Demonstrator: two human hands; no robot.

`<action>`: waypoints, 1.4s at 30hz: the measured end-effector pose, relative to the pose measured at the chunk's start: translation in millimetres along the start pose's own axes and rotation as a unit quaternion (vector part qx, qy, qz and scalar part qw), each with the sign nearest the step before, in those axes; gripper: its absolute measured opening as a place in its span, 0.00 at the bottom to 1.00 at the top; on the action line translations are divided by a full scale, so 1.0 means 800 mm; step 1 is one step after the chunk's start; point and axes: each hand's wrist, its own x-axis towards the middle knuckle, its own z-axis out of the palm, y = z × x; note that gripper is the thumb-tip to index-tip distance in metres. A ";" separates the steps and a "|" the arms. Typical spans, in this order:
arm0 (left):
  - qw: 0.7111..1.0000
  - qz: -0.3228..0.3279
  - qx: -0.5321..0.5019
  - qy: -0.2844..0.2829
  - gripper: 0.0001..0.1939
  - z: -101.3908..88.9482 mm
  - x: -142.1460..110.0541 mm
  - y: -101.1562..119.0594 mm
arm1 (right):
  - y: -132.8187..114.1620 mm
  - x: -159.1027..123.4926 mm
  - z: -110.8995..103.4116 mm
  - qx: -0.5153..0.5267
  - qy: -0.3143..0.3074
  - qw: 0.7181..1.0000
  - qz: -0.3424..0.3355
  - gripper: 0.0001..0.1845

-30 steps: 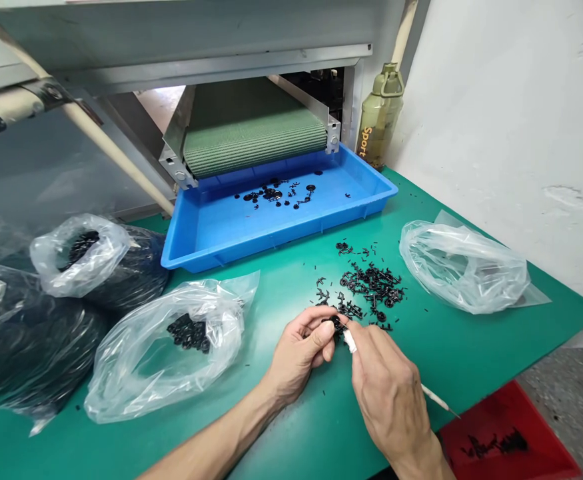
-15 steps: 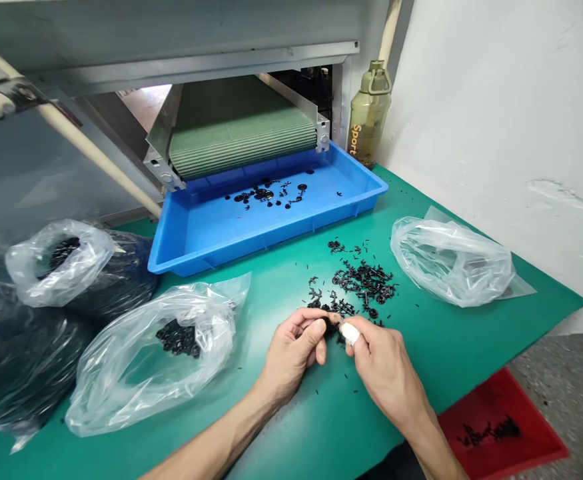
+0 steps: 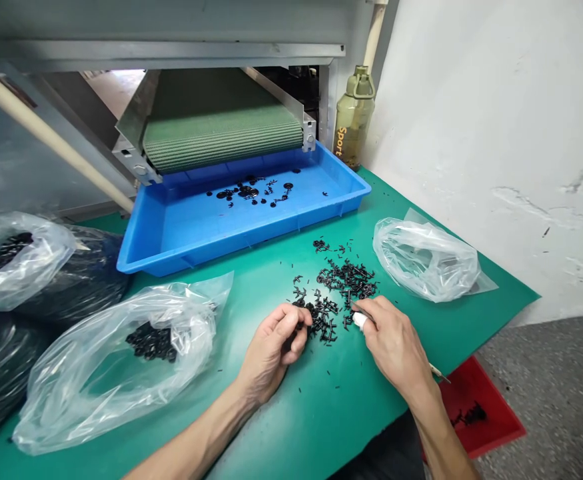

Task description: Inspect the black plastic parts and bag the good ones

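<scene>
Far left of the blue plastic tray (image 3: 221, 243), dark plastic bags (image 3: 1, 380) slump at the edge of the view, and in front of the tray a clear plastic bag (image 3: 96, 380) holds a clump of black rings (image 3: 150, 343). The tray sits under the end of a green conveyor belt (image 3: 221, 133) and carries a small scatter of black pieces (image 3: 246, 193). In front of its right half, the left hand (image 3: 271, 347) rests on the green tabletop (image 3: 331, 420), its fingers (image 3: 286, 327) curled narrow at the edge of a heap of black plastic parts (image 3: 344, 283); whether they hold a piece, I cannot tell. The right hand (image 3: 396, 350) closes around a slim tool (image 3: 437, 371) with a white sleeve near its metal tip, just beside the heap. Past the tray's far right corner stands a khaki bottle (image 3: 347, 120) printed "Sport" in orange. Further right lie a clear plastic bag (image 3: 424, 260) and, below the tabletop's edge, a red tray (image 3: 476, 413) holding black pieces.
</scene>
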 end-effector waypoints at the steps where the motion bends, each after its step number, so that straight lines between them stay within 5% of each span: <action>1: 1.000 0.002 0.007 -0.007 0.15 0.000 0.000 -0.002 | -0.001 0.000 0.000 0.007 0.001 1.000 0.004 0.15; 12: 0.986 0.021 0.160 -0.049 0.18 0.005 -0.005 -0.009 | -0.068 -0.009 -0.010 0.171 -0.039 0.983 -0.061 0.18; 19: 0.995 0.003 0.096 -0.032 0.19 -0.002 -0.003 -0.011 | -0.057 -0.022 -0.011 0.090 -0.019 0.992 -0.089 0.24; 26: 0.992 0.011 0.125 -0.004 0.16 -0.005 -0.003 -0.014 | -0.069 -0.041 0.007 0.004 0.065 0.990 -0.127 0.17; 42: 0.994 -0.006 0.109 0.002 0.20 -0.006 -0.004 -0.015 | -0.066 -0.041 0.005 0.038 0.044 0.994 -0.097 0.18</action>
